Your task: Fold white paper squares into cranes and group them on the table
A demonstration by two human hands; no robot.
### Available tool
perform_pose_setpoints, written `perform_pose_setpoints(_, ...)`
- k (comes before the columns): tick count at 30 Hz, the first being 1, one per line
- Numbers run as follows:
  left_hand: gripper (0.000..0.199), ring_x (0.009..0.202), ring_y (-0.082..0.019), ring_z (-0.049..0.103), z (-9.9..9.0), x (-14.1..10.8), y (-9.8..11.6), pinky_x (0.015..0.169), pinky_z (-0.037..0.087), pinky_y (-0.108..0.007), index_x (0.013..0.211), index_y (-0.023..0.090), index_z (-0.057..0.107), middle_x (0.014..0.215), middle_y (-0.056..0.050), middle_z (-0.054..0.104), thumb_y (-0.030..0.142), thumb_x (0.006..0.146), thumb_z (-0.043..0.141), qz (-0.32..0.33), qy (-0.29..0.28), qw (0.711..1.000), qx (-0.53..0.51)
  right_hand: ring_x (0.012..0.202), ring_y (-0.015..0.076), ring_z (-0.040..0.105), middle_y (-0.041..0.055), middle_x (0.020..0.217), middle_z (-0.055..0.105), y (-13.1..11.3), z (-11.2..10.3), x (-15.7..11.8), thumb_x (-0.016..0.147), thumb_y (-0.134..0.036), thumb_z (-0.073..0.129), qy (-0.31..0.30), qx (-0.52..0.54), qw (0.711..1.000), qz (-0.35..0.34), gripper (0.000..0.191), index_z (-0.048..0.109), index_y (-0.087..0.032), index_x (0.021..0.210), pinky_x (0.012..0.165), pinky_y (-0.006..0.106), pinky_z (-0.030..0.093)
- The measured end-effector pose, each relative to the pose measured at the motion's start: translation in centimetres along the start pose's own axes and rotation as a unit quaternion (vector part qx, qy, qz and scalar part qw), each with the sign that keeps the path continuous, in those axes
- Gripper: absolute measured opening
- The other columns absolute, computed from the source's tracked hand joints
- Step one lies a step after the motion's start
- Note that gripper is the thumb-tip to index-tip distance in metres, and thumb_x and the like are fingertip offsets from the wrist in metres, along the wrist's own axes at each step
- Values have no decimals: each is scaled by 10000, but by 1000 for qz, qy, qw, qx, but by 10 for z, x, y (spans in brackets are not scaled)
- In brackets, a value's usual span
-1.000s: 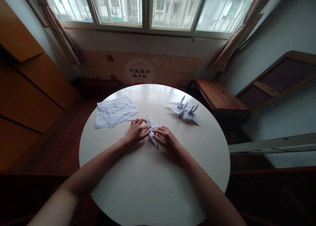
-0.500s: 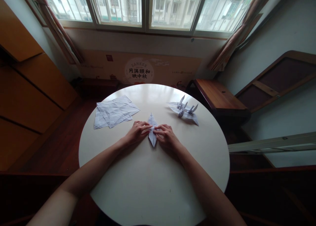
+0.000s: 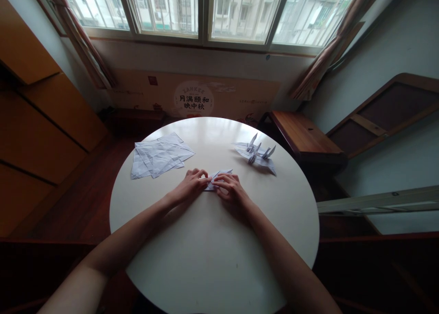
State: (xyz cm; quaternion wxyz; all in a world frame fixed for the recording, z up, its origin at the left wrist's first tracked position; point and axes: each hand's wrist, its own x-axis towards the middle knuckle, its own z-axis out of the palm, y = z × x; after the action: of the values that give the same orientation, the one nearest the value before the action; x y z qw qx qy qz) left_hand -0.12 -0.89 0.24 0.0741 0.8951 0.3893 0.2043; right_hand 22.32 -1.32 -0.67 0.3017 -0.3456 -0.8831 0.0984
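We've just turned the folded paper [image 3: 210, 186] from lengthwise to crosswise on the tabletop [image 3: 206, 245], bringing different edges to our fingers. Our left hand [image 3: 192, 182] and right hand [image 3: 233, 188] grip it, between creased sheets [image 3: 160, 156] and paper cranes [image 3: 253, 154].

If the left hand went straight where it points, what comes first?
The folded paper at the fingertips of the left hand, then probably the right hand; exact depth is unclear.

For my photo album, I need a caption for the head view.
Two hands fold paper on a white table.
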Motion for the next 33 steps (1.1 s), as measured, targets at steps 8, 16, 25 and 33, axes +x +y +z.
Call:
perform_pose_setpoints(8, 238, 984, -174, 633, 0, 4, 1, 922, 386, -346, 1043, 216, 670, 1095, -54, 696, 238, 982, 442, 33, 8, 998, -46, 1048, 210, 594, 40, 1133, 665, -2, -3, -1, 840, -185, 629, -37, -26, 999, -1, 363, 647, -326, 1174, 907, 391, 330)
perform_pose_setpoints(16, 204, 1068, -159, 641, -7, 2, 2, 1120, 272, -410, 1060, 271, 685, 1211, -33, 668, 258, 921, 537, 64, -19, 995, -79, 989, 187, 603, 34, 1058, 698, -3, -6, 0, 893, -249, 608, -37, -19, 999, -19, 188, 685, -286, 1061, 873, 365, 360)
perform_pose_setpoints(25, 192, 1010, -143, 662, 2, 2, -5, 1111, 283, -399, 936, 240, 675, 1177, -13, 684, 304, 959, 496, 53, -9, 995, -86, 899, 180, 607, 54, 968, 714, 2, -1, -1, 955, -294, 511, -23, -23, 999, -8, 200, 705, -247, 967, 821, 350, 360)
perform_pose_setpoints(33, 248, 939, -137, 670, 2, 5, -2, 1119, 282, -389, 1147, 250, 597, 1100, -2, 712, 314, 998, 409, 12, -1, 995, -101, 886, 192, 593, 57, 967, 689, -1, -1, 0, 953, -244, 512, -9, -28, 999, 40, 249, 635, -243, 1170, 830, 345, 373)
